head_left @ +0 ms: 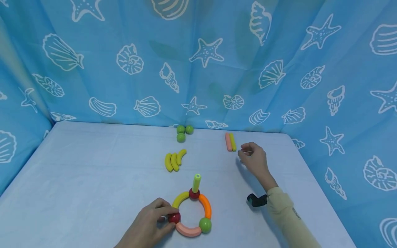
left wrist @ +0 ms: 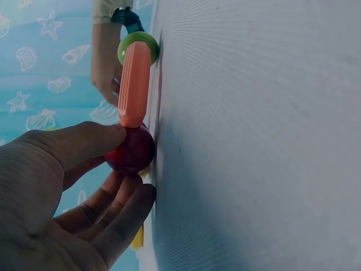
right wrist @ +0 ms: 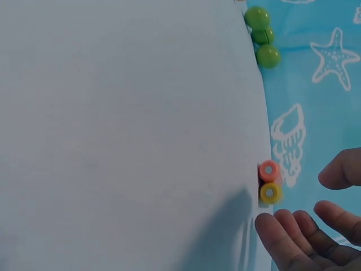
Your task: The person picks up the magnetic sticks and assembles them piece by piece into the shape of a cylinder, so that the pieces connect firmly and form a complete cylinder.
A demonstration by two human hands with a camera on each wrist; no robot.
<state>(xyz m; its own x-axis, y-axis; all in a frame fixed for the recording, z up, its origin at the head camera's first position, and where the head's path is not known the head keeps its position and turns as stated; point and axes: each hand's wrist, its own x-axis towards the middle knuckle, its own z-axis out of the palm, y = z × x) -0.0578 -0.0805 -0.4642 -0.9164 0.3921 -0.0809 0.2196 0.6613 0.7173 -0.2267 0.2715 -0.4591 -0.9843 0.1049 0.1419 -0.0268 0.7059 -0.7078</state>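
Observation:
My left hand [head_left: 152,222] pinches a red ball [head_left: 174,217] on the left side of a ring of curved pieces lying on the table. The ring has a yellow curve [head_left: 180,199], an orange curve [head_left: 206,206], a green ball [head_left: 205,225], a pink curve [head_left: 188,230] and a second red ball [head_left: 194,194] bearing an upright yellow-green stick [head_left: 196,183]. In the left wrist view, thumb and fingers hold the red ball [left wrist: 134,151] beside the pink curve [left wrist: 135,84]. My right hand [head_left: 255,160] hovers, fingers apart and holding nothing, by a pink stick [head_left: 228,142] and a yellow stick [head_left: 232,142].
Three yellow curved pieces [head_left: 174,162] lie left of centre. Three green balls [head_left: 181,137] are grouped at the table's back edge. A black strap-like device [head_left: 257,200] is at the right forearm. A blue curtain [head_left: 173,79] with shell prints hangs behind the white table [head_left: 93,172].

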